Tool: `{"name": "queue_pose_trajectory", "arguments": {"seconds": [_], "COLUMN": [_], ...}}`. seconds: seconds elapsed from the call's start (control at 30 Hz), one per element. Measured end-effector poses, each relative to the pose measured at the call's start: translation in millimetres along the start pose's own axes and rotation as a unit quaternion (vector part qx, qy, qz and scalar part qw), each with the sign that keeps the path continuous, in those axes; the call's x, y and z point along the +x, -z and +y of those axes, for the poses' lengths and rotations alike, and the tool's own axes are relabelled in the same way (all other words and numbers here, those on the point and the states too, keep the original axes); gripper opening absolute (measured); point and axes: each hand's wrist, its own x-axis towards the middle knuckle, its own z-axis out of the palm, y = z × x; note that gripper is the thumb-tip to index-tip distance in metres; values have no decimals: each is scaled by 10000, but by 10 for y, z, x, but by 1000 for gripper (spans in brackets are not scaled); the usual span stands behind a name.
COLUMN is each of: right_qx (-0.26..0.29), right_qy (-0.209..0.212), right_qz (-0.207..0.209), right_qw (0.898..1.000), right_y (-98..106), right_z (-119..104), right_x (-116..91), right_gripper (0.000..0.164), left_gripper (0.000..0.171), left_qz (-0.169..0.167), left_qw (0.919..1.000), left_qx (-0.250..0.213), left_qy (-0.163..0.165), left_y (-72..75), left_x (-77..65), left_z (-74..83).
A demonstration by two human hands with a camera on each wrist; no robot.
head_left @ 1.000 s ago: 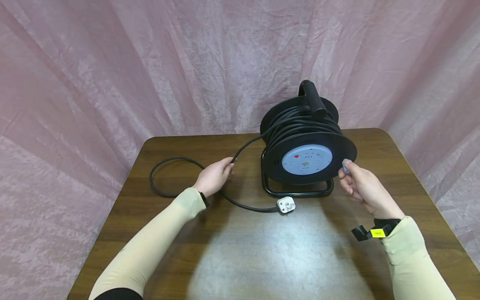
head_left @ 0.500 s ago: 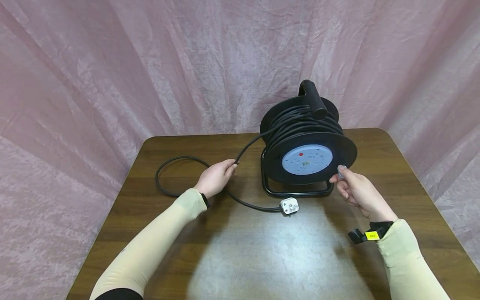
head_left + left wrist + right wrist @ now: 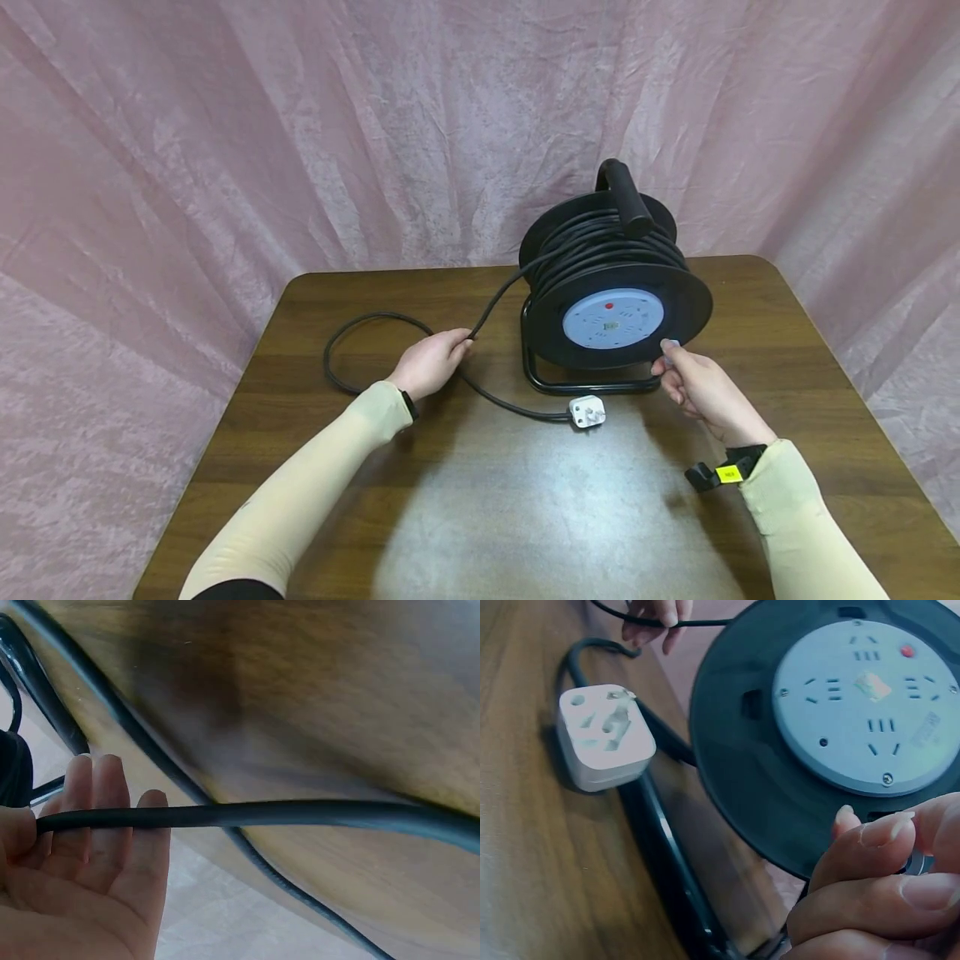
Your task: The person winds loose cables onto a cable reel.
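Observation:
A black cable reel [image 3: 547,340] with a pale blue round socket panel [image 3: 613,319] stands on its tubular frame at the table's back right. My right hand [image 3: 708,398] pinches a small pale crank knob [image 3: 673,343] at the lower right of the front flange. Between thumb and forefinger, my left hand [image 3: 432,363] holds the black cable [image 3: 300,813], its other fingers fairly straight behind it. From that grip the cable climbs to the wound turns on the drum. Its free end loops on the table and finishes in a white plug [image 3: 588,412], pins up, before the frame.
The wooden table [image 3: 480,533] has a back edge close behind the reel. Pink velvet curtain [image 3: 420,125] hangs along the back and both sides. A black carry handle [image 3: 628,198] rises above the drum.
The reel has turned clockwise, its red button shifting up and right. My right hand has moved left and down with the knob. Plug and cable loop have slid right; my left hand dropped slightly.

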Motion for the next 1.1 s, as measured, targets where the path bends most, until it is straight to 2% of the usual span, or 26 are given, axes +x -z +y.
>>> {"name": "queue_pose_trajectory", "arguments": {"seconds": [0.27,0.67,0.9,1.1], "right_qx": [-20,-94,-66,-97], "right_qy": [-254,-446,-537,-640], "right_qz": [-17,-34,-139,-163], "right_qw": [9997,9990,9984,9978], "right_y": [-102,-176,-232,-288], "right_z": [71,81,123,140], "right_x": [41,63,96,128], "right_gripper": [64,64,65,68], "left_gripper": [33,32,31,34], "left_qz": [-22,-11,-186,-228], "left_qw": [9999,9998,9998,9997], "left_qx": [-100,61,100,18], "left_qy": [-35,-168,66,25], "left_y": [-7,-1,20,31], "left_x": [18,48,2,2], "left_z": [40,83,1,40]}}
